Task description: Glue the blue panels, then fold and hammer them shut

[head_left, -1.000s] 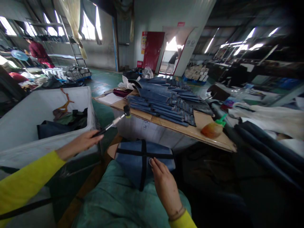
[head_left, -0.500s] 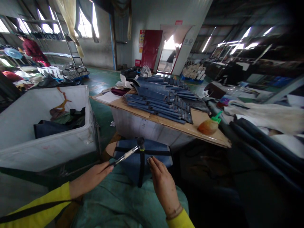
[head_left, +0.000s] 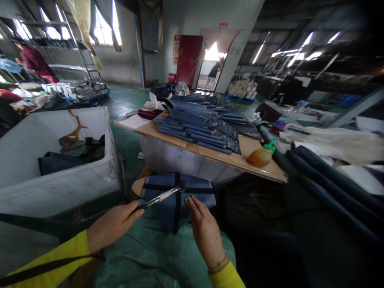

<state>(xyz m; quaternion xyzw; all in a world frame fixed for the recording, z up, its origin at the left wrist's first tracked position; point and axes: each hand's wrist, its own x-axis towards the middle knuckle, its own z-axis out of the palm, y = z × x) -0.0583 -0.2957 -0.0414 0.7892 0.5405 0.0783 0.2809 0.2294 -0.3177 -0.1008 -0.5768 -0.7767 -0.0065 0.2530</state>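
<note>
My left hand (head_left: 121,220) is closed around the handle of a hammer (head_left: 163,196), which slants up to the right. Its dark head hangs over a blue fabric piece (head_left: 163,206) with crossed black straps, close to where the straps meet. I cannot tell whether the head touches it. The piece lies across my lap, on green cloth (head_left: 141,248). At the right of the upright strap, my right hand (head_left: 207,232) presses its fingertips together on the blue fabric. A small pale thing shows at those fingertips, too small to name.
Before me, cardboard (head_left: 207,152) on a white bin (head_left: 159,156) bears stacked blue fabric pieces (head_left: 195,124) and a squeeze bottle (head_left: 259,157) of amber liquid. A white tub (head_left: 60,200) holding fabric stands left. Dark rolls (head_left: 324,180) lie right. Two people are farther back.
The hammer head has swung slightly to the right, nearer my right fingertips. My right hand keeps its place on the fabric. The whole view has shifted a little.
</note>
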